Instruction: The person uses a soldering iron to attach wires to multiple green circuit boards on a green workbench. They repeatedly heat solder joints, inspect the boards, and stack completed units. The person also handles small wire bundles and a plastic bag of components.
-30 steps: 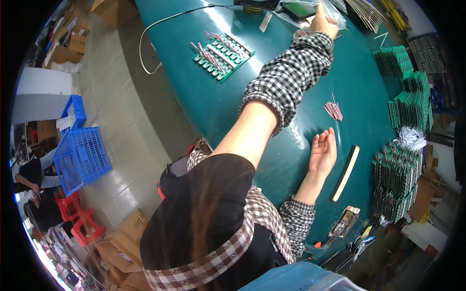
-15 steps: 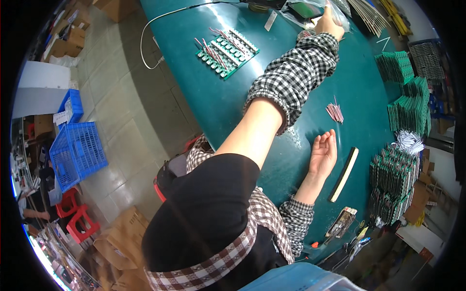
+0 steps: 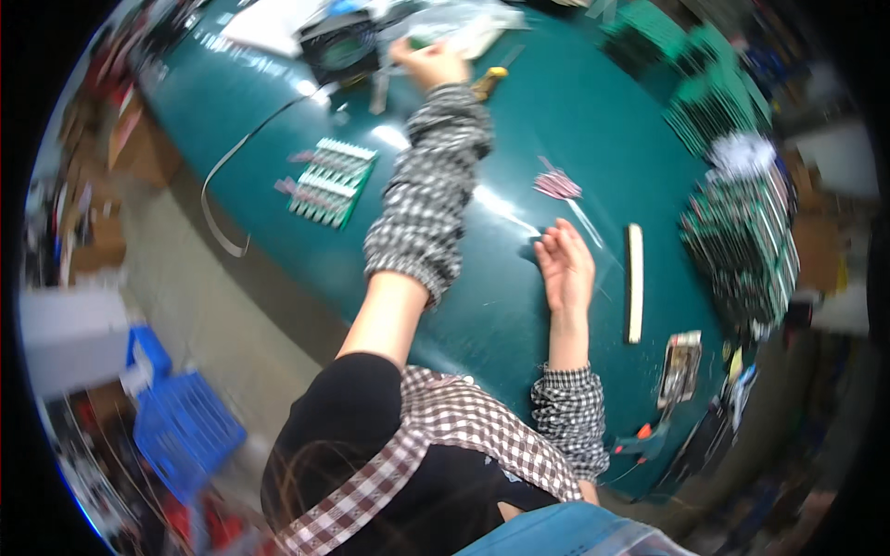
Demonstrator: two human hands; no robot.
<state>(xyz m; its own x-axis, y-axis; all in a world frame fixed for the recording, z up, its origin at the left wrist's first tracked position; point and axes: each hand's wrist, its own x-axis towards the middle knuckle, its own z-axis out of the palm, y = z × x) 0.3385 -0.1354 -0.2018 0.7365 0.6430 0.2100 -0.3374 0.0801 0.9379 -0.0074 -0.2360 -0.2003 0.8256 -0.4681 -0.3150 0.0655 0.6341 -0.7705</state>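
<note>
My left hand [image 3: 434, 67] is stretched to the far side of the green table [image 3: 482, 343], beside a clear plastic bag [image 3: 473, 23] and a black boxy device [image 3: 341, 48]. Its fingers look pinched together, though blur hides whatever is between them. My right hand [image 3: 567, 271] rests palm up on the table, fingers loosely apart and holding nothing. Just beyond it lies a small bundle of pinkish wires [image 3: 558, 183]. Left of my left forearm sits a green circuit board panel [image 3: 334, 185] with white parts and loose reddish wires on it.
A pale strip [image 3: 635, 283] lies right of my right hand. Nearer me are a tray-like holder [image 3: 680, 369] and a green tool with an orange part [image 3: 642, 440]. Stacked circuit boards [image 3: 742, 246] and white cables [image 3: 742, 154] line the right side. A blue crate [image 3: 188, 431] stands on the floor.
The view has swung, shifting the whole scene. My left hand has gone from a stretched-out finger at the bag to a pinched shape. My right hand stays on the table near the wires.
</note>
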